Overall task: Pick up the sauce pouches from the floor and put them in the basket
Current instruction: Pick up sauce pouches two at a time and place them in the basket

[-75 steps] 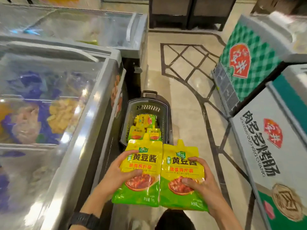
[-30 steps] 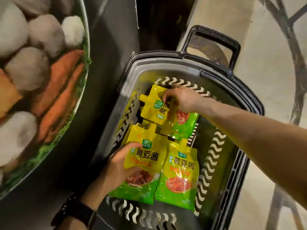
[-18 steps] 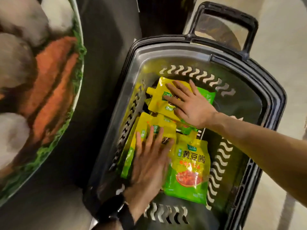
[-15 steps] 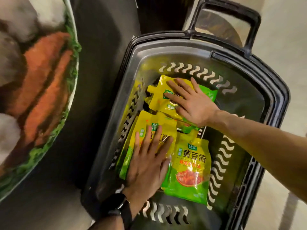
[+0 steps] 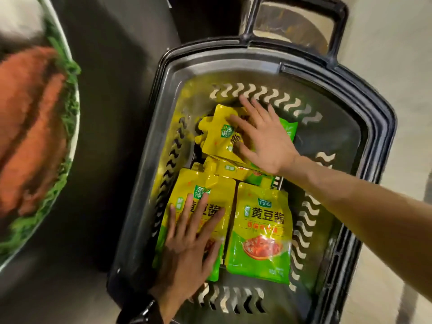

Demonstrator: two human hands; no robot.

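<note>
Head view: left hand [image 5: 187, 251] and right hand [image 5: 264, 141] press flat, released fingers [image 5: 187, 216] on pouches [image 5: 261, 230] in the basket [image 5: 339, 136], probably settling them before lifting clear.

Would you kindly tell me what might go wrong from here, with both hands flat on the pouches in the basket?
1. The right hand presses the top yellow-and-green sauce pouch of an uneven, overlapping pile at the far end of the dark plastic basket; once released, it may slide off.
2. The left hand bears flat on the near-left pouch; hard pressing might strain its seams or spout.
</note>
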